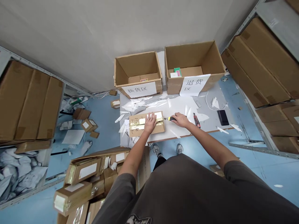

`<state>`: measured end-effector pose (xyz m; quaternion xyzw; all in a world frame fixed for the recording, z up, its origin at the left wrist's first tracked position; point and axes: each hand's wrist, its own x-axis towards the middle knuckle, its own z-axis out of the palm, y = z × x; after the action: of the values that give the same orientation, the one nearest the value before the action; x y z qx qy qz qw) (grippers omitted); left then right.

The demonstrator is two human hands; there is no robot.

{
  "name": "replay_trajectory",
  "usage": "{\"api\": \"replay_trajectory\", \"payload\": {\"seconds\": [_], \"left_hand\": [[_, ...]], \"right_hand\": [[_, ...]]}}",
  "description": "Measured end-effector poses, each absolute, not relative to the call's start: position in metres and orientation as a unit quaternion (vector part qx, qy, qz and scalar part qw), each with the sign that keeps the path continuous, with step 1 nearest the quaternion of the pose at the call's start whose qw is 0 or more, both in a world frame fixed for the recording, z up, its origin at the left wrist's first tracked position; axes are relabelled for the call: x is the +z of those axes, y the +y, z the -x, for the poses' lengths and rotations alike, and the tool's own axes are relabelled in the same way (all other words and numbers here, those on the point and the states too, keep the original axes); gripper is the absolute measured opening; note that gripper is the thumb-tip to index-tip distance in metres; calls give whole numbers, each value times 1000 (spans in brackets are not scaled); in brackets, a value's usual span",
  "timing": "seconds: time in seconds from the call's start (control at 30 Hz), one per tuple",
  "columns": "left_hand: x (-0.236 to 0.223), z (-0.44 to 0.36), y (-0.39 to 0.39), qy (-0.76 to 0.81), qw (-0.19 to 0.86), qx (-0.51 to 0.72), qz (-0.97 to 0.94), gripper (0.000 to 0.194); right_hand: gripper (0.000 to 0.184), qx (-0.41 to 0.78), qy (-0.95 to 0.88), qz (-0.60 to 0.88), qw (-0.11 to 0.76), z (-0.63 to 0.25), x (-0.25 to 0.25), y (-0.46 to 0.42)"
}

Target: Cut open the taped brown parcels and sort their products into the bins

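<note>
A loose, plain charcoal-grey T-shirt (198,193) is worn, its short sleeves (241,174) ending on the upper arms and leaving the forearms (206,141) bare down to the fingers (149,117). Low on the cloth sits a dark printed patch (137,220) with a dashed pale outline and white lettering, partly cut off. Below show black trousers (159,162) and grey-and-white lace-up shoes (156,150).

Left hand (150,123) on taped carton (137,127)

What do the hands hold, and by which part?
The right hand holds a yellow-and-black knife by its handle; the left hand rests on a brown cardboard box.
</note>
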<state>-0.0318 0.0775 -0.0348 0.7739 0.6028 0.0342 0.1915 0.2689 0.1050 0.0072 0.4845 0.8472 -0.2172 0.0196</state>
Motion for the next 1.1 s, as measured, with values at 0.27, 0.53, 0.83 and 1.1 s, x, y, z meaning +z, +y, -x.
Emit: {"api": "replay_trajectory", "payload": {"seconds": [0.27,0.53,0.83,1.1], "left_hand": [[-21,34,83,611,192,61,-766,56],[-9,28,75,646,187,46,-739,59],[7,114,26,670,185,43,-717,98],[5,175,27,693,300,-2,-656,147]], "right_hand": [[44,-414,534,-713,-188,-312,-43,65],[47,-352,462,-806,-115,-313,-118,69],[47,-367,536,-743,-163,-270,-97,49],[89,-402,680,-592,-157,-160,-65,0]]}}
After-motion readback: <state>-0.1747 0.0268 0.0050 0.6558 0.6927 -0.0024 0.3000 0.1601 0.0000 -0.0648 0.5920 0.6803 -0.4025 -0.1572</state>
